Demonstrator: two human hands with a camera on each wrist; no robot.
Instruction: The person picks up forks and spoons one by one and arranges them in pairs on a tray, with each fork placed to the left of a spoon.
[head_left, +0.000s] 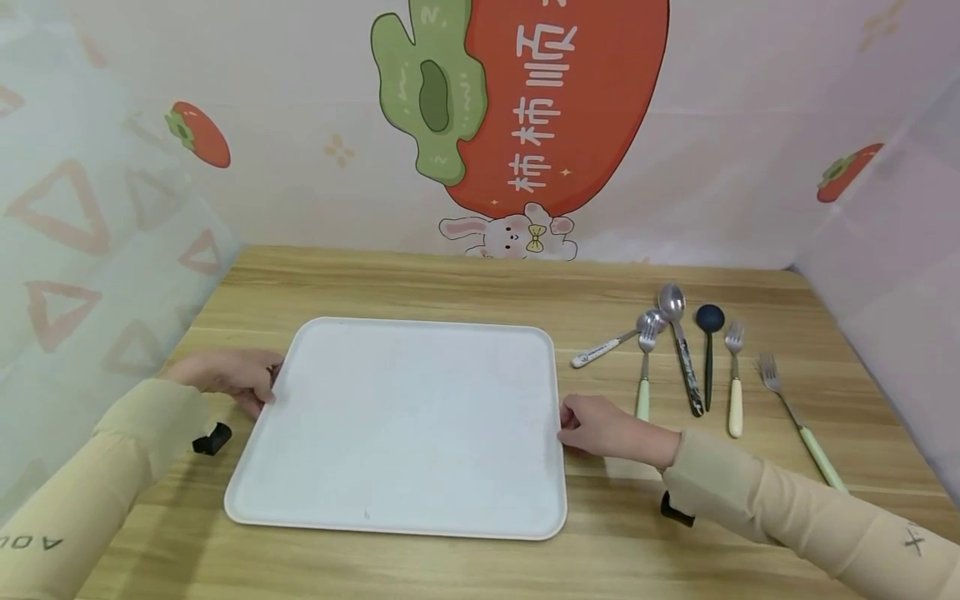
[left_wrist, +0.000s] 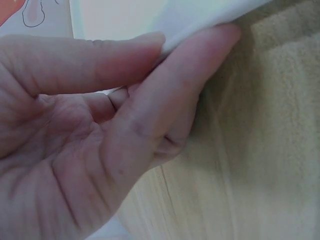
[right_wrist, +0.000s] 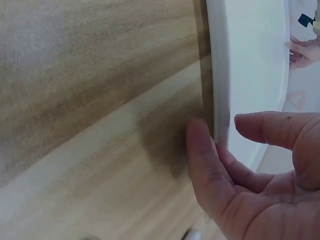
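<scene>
A white rectangular tray (head_left: pixel 420 425) lies in front of me with its inner face up. At its left side, my left hand (head_left: pixel 243 379) pinches the rim; the left wrist view shows the thumb and a finger (left_wrist: pixel 125 60) meeting on the tray's edge (left_wrist: pixel 200 22). On the opposite side, my right hand (head_left: pixel 600 429) holds the right rim with curled fingers. In the right wrist view, the thumb (right_wrist: pixel 270 127) is over the inner side of the tray rim (right_wrist: pixel 220 75), with the fingertips at its outer side.
Right of the tray lie a spoon (head_left: pixel 684 358) with a dark patterned handle, a white-handled spoon (head_left: pixel 600 353), a black ladle-like spoon (head_left: pixel 708 358) and several forks (head_left: pixel 735 392) with pale handles. Patterned cloth walls (head_left: pixel 300 167) border the wooden table (head_left: pixel 450 287) at back and sides.
</scene>
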